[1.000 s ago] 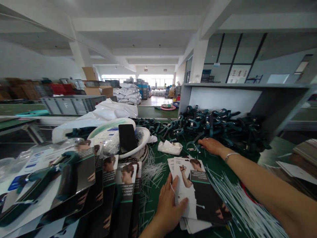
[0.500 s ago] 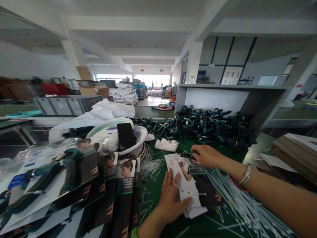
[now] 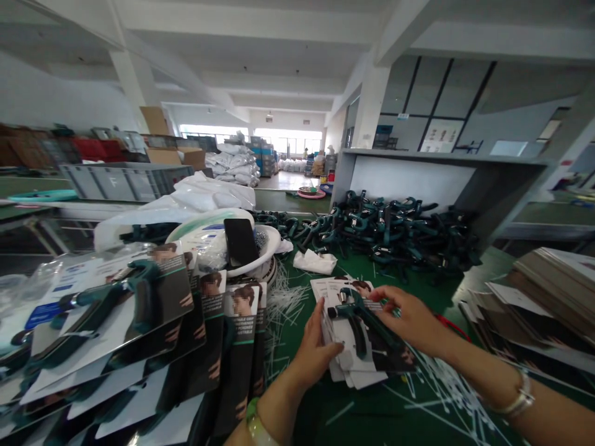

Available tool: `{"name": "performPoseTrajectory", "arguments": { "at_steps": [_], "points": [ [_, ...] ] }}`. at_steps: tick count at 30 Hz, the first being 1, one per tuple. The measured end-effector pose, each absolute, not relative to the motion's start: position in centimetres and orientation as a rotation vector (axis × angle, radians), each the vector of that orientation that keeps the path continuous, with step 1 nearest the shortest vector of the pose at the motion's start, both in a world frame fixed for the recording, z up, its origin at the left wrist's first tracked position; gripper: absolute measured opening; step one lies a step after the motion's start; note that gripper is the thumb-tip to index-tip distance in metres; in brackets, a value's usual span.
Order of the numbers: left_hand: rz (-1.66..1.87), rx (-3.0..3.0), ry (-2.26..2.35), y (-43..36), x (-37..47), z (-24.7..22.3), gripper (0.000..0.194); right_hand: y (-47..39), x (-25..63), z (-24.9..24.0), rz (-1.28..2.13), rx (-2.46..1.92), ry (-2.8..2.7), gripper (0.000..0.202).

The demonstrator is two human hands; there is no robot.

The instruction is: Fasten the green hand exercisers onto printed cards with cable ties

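A dark green hand tool [image 3: 367, 319] with two handles lies across the top card of a small stack of printed cards [image 3: 357, 378]. My left hand [image 3: 313, 350] rests along the stack's left edge, thumb and fingers apart, the thumb near the tool's lower handle. At the tool's right side is my right hand [image 3: 402, 313], its fingers bent at the upper handle and the cards, thumb and fingertips close together. White zip ties [image 3: 446, 387] are spread under and beside my right forearm.
Carded tools [image 3: 106, 334] are piled at the left, beside a white basket [image 3: 274, 248] with a black phone [image 3: 240, 241]. Loose green tools [image 3: 400, 232] heap before a grey shelf [image 3: 441, 156]. More cards [image 3: 548, 310] stand at the right.
The green tool now lies on top of the cards, where the top card was uncovered before. My right hand has shifted right and down. My left hand has moved slightly off the card face.
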State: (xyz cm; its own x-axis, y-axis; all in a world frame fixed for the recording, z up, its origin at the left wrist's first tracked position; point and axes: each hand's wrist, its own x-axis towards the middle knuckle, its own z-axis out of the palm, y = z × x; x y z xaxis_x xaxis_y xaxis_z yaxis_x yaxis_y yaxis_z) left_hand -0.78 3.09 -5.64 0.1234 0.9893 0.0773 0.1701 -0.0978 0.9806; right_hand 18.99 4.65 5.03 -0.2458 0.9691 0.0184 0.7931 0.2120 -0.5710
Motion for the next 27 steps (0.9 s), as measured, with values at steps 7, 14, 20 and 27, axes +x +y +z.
{"name": "performPoseTrajectory", "arguments": {
  "at_steps": [7, 14, 20, 27],
  "points": [
    [1.204, 1.501, 1.363, 4.9, -0.3, -3.4, 0.043, 4.2, 20.6, 2.2, 0.332, -1.599, -2.497, 0.05],
    [0.893, 1.774, 1.554, 6.3, -0.3, -1.6, 0.03, 3.4, 20.0, 3.0, 0.311, -1.611, -2.524, 0.036],
    [0.752, 1.991, 1.645, 8.7, 0.8, 0.3, 0.036, 4.3, 19.1, 3.1, 0.022, -1.558, -2.653, 0.033],
    [0.669, 2.142, 1.502, 11.9, 3.9, 0.6, 0.028, 5.4, 18.0, 1.9, -0.322, -1.443, -2.79, 0.022]
  ]
}}
